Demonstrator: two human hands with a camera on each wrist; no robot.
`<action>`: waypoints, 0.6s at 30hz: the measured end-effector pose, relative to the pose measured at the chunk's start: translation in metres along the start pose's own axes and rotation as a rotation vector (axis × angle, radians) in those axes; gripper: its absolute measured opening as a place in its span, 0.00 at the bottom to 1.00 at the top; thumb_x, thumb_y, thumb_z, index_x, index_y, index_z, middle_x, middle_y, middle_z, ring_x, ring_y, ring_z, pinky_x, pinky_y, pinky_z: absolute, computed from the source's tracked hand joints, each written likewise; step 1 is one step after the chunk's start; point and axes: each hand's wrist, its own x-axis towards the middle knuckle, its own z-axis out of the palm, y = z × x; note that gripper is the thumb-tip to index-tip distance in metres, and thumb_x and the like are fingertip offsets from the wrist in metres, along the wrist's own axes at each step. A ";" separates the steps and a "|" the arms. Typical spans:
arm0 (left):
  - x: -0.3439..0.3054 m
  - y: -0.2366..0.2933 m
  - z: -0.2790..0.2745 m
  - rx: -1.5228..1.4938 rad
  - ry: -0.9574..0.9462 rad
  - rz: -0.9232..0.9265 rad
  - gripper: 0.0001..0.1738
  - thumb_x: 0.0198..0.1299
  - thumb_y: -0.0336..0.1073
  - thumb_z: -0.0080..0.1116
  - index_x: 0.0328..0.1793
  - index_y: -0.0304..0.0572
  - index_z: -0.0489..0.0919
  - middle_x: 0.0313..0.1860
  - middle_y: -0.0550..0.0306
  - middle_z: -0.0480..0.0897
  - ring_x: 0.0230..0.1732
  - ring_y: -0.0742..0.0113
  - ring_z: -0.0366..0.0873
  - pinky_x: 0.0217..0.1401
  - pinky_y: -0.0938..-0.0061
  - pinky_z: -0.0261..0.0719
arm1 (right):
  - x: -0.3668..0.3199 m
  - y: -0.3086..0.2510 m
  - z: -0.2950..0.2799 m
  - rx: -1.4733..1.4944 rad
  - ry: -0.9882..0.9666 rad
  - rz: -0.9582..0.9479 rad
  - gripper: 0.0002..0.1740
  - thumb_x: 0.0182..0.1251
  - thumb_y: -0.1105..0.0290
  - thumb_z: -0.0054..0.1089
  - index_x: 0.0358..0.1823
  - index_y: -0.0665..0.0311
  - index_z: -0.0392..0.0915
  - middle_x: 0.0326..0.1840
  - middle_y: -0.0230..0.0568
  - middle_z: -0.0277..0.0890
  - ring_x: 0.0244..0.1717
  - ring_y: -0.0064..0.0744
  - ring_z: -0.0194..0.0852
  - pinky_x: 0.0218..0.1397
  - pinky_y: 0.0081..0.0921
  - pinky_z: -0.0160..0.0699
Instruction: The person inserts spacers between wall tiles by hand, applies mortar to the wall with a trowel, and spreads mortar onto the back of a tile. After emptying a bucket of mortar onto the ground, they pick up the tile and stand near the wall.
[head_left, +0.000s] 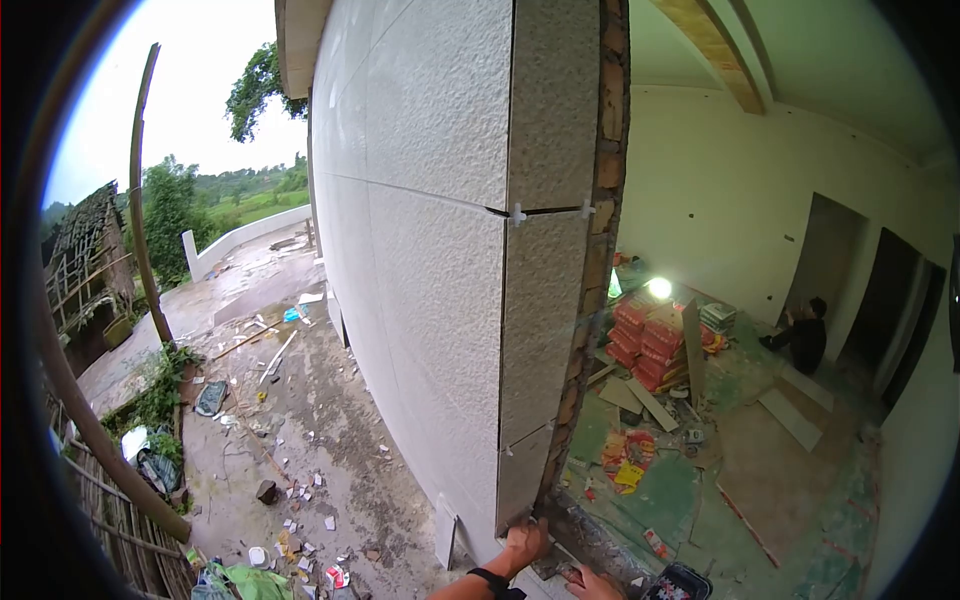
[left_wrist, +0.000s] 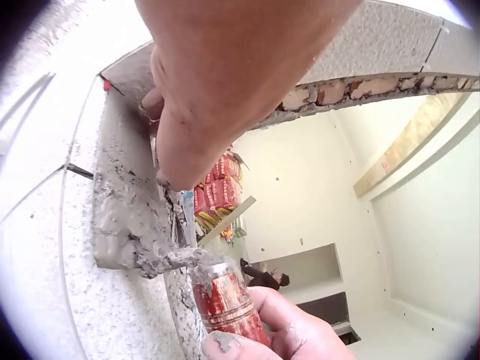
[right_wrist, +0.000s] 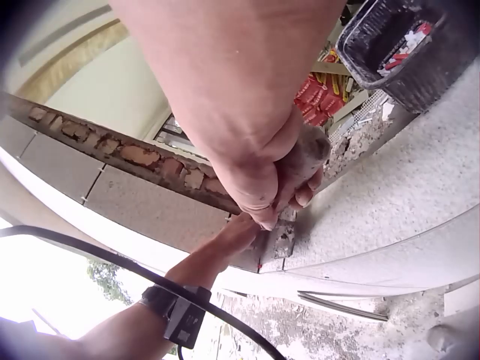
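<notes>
- Tool (left_wrist: 227, 300) is touching grey mortar (left_wrist: 120, 225) near lower corner of tiled wall (head_left: 430, 250).
- Right hand (left_wrist: 296, 330) is gripping its red handle (left_wrist: 234, 316).
- Left hand (head_left: 527, 543) is resting there too; its grip I cannot tell.

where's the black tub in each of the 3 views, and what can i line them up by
Head: black tub at the bottom edge, right of centre, just right of the right hand.
Left wrist: not in this picture.
Right wrist: top right corner, with red and white bits inside.
Shared landmark: the red bags, right of centre in head, near the centre in left wrist, upper right in right wrist.
</notes>
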 end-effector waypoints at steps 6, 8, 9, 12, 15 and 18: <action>-0.005 -0.003 0.012 -0.034 -0.094 -0.047 0.11 0.51 0.35 0.55 0.37 0.37 0.74 0.19 0.44 0.79 0.26 0.47 0.83 0.27 0.58 0.83 | -0.001 -0.010 -0.011 0.030 -0.057 0.035 0.32 0.67 0.55 0.61 0.69 0.60 0.67 0.56 0.53 0.80 0.56 0.56 0.78 0.57 0.44 0.77; -0.004 -0.005 0.017 -0.037 -0.085 -0.075 0.10 0.49 0.36 0.57 0.34 0.39 0.74 0.16 0.48 0.77 0.26 0.48 0.81 0.24 0.59 0.80 | 0.002 -0.019 -0.022 -0.038 -0.132 0.095 0.33 0.67 0.56 0.61 0.70 0.61 0.65 0.57 0.55 0.79 0.57 0.55 0.78 0.58 0.43 0.77; -0.002 -0.004 0.013 -0.037 -0.086 -0.074 0.10 0.49 0.36 0.57 0.34 0.39 0.74 0.16 0.48 0.77 0.26 0.48 0.81 0.24 0.59 0.80 | 0.003 -0.025 -0.027 -0.104 -0.206 0.153 0.33 0.68 0.58 0.61 0.71 0.62 0.64 0.59 0.58 0.78 0.57 0.55 0.78 0.58 0.43 0.76; 0.001 -0.002 0.001 -0.046 -0.142 -0.089 0.10 0.49 0.36 0.57 0.34 0.38 0.74 0.16 0.47 0.78 0.27 0.48 0.82 0.26 0.58 0.81 | 0.011 0.002 -0.014 0.003 -0.207 0.071 0.36 0.67 0.62 0.60 0.73 0.66 0.59 0.62 0.63 0.74 0.58 0.54 0.79 0.57 0.44 0.77; 0.002 0.000 0.000 -0.056 -0.192 -0.119 0.10 0.50 0.36 0.57 0.35 0.38 0.74 0.19 0.45 0.80 0.30 0.48 0.83 0.28 0.57 0.82 | 0.013 0.016 -0.009 0.097 -0.182 -0.071 0.38 0.66 0.65 0.58 0.75 0.68 0.55 0.63 0.62 0.72 0.55 0.48 0.80 0.52 0.40 0.79; 0.002 -0.001 0.005 -0.068 -0.229 -0.153 0.09 0.52 0.36 0.55 0.36 0.38 0.75 0.23 0.42 0.82 0.34 0.46 0.84 0.33 0.55 0.82 | 0.014 0.017 -0.014 0.205 -0.253 -0.039 0.39 0.65 0.68 0.56 0.76 0.67 0.53 0.63 0.53 0.73 0.49 0.36 0.79 0.42 0.32 0.80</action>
